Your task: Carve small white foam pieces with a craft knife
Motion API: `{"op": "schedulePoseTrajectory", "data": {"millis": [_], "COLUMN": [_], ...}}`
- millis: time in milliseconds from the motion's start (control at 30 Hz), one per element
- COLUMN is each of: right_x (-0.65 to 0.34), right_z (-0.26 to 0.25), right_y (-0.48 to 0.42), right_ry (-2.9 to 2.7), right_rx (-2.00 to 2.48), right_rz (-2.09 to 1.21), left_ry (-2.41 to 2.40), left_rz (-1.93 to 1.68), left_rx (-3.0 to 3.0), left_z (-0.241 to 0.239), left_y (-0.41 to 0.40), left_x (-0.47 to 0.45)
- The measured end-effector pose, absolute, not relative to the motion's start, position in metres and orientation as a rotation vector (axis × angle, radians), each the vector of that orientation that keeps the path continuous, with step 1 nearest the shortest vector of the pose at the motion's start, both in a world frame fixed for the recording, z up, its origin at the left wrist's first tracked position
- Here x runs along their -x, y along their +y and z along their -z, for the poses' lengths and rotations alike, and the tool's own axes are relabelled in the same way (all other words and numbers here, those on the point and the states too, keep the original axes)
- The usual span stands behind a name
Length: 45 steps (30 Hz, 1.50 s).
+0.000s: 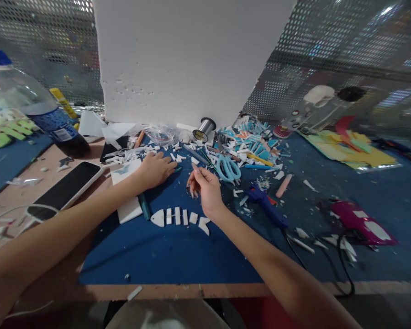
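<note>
My left hand (156,170) lies palm down at the edge of the white scraps, its fingers stretched out and holding nothing that I can see. A thin green tip (177,169) pokes out beside its fingers. My right hand (208,189) is closed in a pinch over the blue mat (171,260); a small white bit (195,161) shows by the fingertips, but whether it is held I cannot tell. Below the hands, white pieces lie in a row like a fish skeleton: a pointed head (158,218), several short strips (177,216) and a forked tail (204,225).
Behind the hands are a heap of blue and white scraps (256,141), light-blue scissors (228,168) and a wire spool (204,130). A blue glue gun (267,206) with its cord lies right. Leftward are a phone (66,189) and a drink bottle (51,119). A white board (192,59) stands behind.
</note>
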State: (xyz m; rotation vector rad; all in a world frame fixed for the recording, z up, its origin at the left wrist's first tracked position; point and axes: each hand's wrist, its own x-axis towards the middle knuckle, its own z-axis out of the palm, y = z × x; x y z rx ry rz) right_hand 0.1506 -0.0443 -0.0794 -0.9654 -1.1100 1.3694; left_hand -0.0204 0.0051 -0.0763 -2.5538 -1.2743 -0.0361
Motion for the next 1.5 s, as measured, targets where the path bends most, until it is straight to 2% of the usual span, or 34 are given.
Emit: {"op": "schedulePoseTrajectory", "data": {"millis": [300,600,833,1500], "right_x": [-0.154,-0.156,-0.155,-0.152], "right_z": [0.077,0.082,0.080,0.077], "right_y": [-0.044,-0.041,-0.042,-0.044], "right_ry": [-1.111,-1.097,-1.113,-1.119], "right_rx": [0.982,0.966,0.982,0.985], "right_rz": [-1.343,-1.354,-1.361,-1.352], "left_ry": [-1.225,-1.317,-1.345,-1.154], "left_rz": [0.026,-0.029,0.068,-0.002], "left_rx": [2.681,2.602,2.391,2.611], "left_z": [0.075,0.080,0.072,0.081], "left_y": [0.011,0.018,0.005,0.001], "left_x": [0.027,0.038,0.025,0.014]}}
